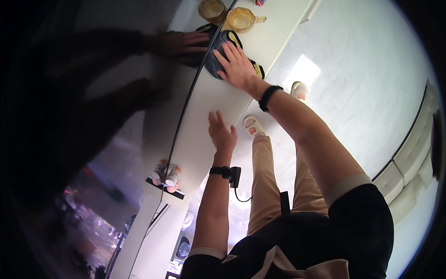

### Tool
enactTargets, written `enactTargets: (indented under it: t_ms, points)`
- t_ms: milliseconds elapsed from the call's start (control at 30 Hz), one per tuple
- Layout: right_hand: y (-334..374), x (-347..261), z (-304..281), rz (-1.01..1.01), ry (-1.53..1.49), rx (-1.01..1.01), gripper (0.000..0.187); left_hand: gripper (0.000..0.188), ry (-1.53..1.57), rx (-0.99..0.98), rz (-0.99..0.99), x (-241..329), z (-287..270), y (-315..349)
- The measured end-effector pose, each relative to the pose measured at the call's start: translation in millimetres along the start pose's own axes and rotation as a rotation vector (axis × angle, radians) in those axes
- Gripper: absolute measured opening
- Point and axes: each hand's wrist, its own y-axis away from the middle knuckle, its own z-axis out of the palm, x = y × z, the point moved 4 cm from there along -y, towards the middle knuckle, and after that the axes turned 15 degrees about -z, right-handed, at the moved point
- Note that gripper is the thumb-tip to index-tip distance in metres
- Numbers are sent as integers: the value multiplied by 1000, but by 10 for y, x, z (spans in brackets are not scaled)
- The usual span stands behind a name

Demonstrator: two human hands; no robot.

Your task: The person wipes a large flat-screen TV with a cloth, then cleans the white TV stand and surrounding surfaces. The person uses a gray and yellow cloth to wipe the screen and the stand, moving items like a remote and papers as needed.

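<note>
My right hand lies flat with fingers stretched out on a soft dark grey fabric item. The item has black edging and yellow patches, and its exact kind is hidden under my hand. It rests on a long white cabinet top, against a dark glossy panel. My left hand is held over the white top, nearer to me, with its fingers apart and nothing in it. It is slightly blurred. Just beyond the fabric item stands an amber glass mug with its handle to the right.
The glossy dark panel along the left mirrors my arm, the mug and the item. A small white container stands at the top's near left end, by a black strip. A pale sofa is at the right, across the light floor.
</note>
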Motion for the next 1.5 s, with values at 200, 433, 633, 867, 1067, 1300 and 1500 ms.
enactTargets:
  t_ms: [200,433,633,867,1067,1300,1500]
  points:
    - [280,-1069,444,-392,-76,-167,61,104,-158,-193,-304,-986,30,477]
    - [660,-279,115,-152,-91,-53,65,111,-121,-131,-149,-1142,122,482]
    - [504,-735,412,-32,104,16,68,108,-175,-74,-116,-1170,138,496]
    - [1345,-2085,939,-428,-137,-163,65,92,26,47,-96,-1735,286,837]
    - [1099,-1337,699,-55,99,6,66,102,-163,19,-254,-2280,547,1434]
    - [638,-1973,1056,-4,261,-90,66,98,-180,21,-209,-2287,547,1403]
    - [714,-3372,1593,-426,11,-154,55,98,-80,146,-5,-2449,539,1470]
